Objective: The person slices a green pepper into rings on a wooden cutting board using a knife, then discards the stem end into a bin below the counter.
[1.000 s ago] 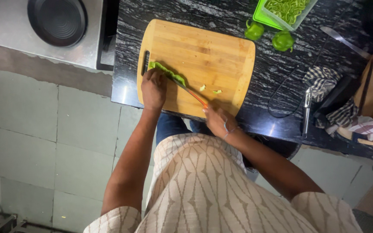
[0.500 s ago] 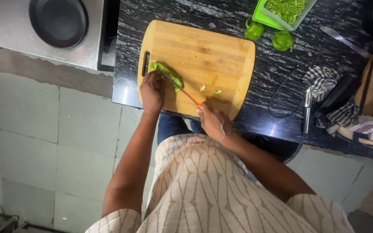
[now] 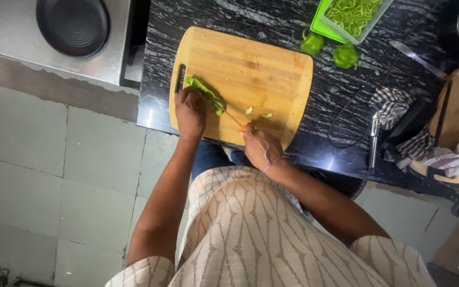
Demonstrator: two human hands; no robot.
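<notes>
Now your left hand (image 3: 190,111) presses its fingers down on the green vegetable strip (image 3: 204,93), which lies on the wooden cutting board (image 3: 251,64) toward that board's left, handle-slot side. Your right hand (image 3: 260,148) is clenched around the orange-handled knife (image 3: 233,120) at the board's near edge, blade angled up toward the strip. Curl the holding fingertips back so the knuckles, not the tips, face the blade. Keep the blade tip on the wood and let each stroke finish before sliding the strip along. Two small cut pieces (image 3: 258,112) sit just right of the knife; sweep them aside so they don't wedge under the edge. Green peppers (image 3: 329,49) wait beyond the board's far right corner.
</notes>
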